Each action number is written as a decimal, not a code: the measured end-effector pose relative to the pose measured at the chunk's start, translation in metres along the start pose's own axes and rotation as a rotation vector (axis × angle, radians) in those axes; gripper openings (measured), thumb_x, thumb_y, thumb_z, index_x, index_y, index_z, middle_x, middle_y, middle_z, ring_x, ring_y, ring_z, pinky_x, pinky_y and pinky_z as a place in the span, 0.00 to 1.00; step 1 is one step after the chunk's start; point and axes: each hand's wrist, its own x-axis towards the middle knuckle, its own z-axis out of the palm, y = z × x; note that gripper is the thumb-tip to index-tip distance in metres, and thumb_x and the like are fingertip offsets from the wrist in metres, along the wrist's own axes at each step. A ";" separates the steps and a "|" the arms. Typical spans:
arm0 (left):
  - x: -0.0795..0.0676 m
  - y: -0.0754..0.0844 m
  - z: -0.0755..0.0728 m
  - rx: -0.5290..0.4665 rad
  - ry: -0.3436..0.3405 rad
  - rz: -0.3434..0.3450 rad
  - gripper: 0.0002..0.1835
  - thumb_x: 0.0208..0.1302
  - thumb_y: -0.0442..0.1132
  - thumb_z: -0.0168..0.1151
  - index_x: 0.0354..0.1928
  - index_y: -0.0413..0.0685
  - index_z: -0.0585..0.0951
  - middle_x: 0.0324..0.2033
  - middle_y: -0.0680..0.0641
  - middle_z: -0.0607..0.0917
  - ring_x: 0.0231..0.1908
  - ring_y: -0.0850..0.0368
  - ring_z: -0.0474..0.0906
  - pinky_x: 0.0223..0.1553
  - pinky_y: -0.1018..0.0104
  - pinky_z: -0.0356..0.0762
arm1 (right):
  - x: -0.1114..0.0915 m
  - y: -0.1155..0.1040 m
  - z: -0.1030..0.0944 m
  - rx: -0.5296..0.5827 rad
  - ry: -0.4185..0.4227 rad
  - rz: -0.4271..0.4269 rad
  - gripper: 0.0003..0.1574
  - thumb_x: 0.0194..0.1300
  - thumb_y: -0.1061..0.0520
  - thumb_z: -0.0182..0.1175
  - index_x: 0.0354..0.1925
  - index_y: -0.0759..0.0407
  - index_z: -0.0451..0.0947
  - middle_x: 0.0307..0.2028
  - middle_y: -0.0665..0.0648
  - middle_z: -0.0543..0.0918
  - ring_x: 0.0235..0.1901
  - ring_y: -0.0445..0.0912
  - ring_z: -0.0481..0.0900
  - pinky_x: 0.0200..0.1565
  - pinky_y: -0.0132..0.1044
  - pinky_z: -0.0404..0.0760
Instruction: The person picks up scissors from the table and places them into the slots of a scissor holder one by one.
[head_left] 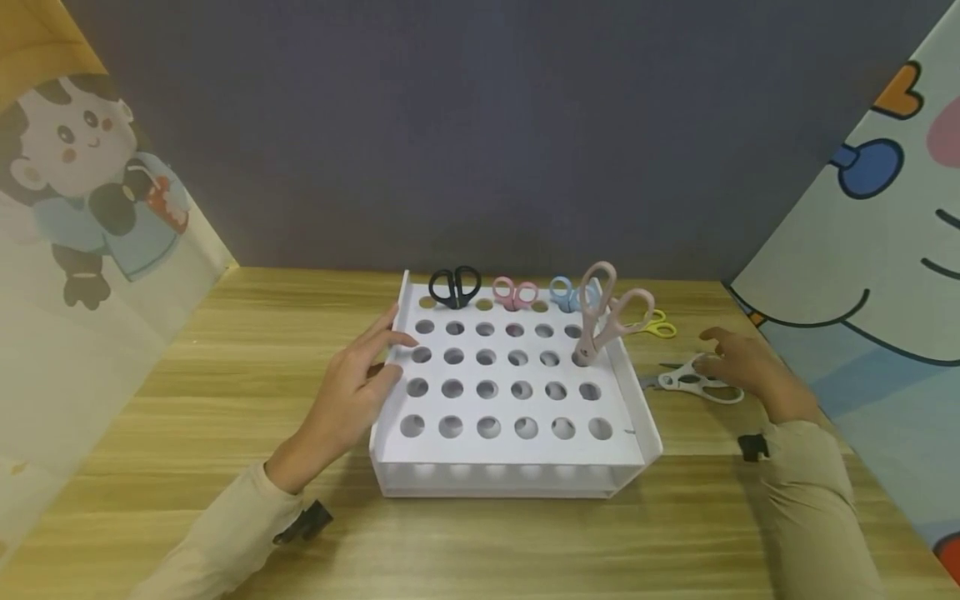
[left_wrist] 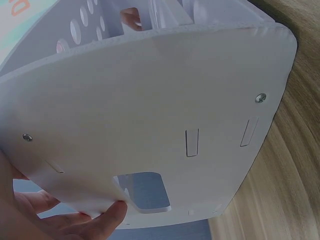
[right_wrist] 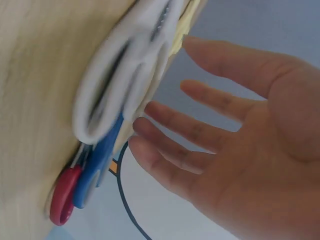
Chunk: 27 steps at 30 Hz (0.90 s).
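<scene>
My left hand (head_left: 348, 392) grips the left side wall of a white rack (head_left: 487, 450) with rows of round holes. In the left wrist view, a fingertip (left_wrist: 117, 210) lies on the wall's outer face by a cutout. My right hand (head_left: 753, 371) hovers at the handles of white scissors (head_left: 697, 385) on the table, fingers spread. The right wrist view shows it holding nothing, with blue-handled scissors (right_wrist: 97, 160) and red-handled scissors (right_wrist: 65, 195) lying past the white handles. Large pale pink scissors (head_left: 600, 325) stand tilted in a hole at the rack's right side.
Along the rack's back row stand black scissors (head_left: 454, 289), small pink scissors (head_left: 514, 293) and light blue scissors (head_left: 572, 293). Yellow scissors (head_left: 660, 325) lie right of the rack. A dark panel (head_left: 480, 133) rises behind the wooden table (head_left: 225, 400), with printed walls at both sides.
</scene>
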 end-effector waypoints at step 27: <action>0.000 0.001 -0.001 -0.013 0.001 0.006 0.15 0.63 0.25 0.52 0.48 0.44 0.82 0.75 0.50 0.60 0.71 0.47 0.62 0.54 0.62 0.81 | 0.001 0.010 0.008 -0.003 0.021 0.038 0.42 0.59 0.52 0.67 0.58 0.81 0.65 0.51 0.85 0.74 0.49 0.76 0.74 0.44 0.64 0.80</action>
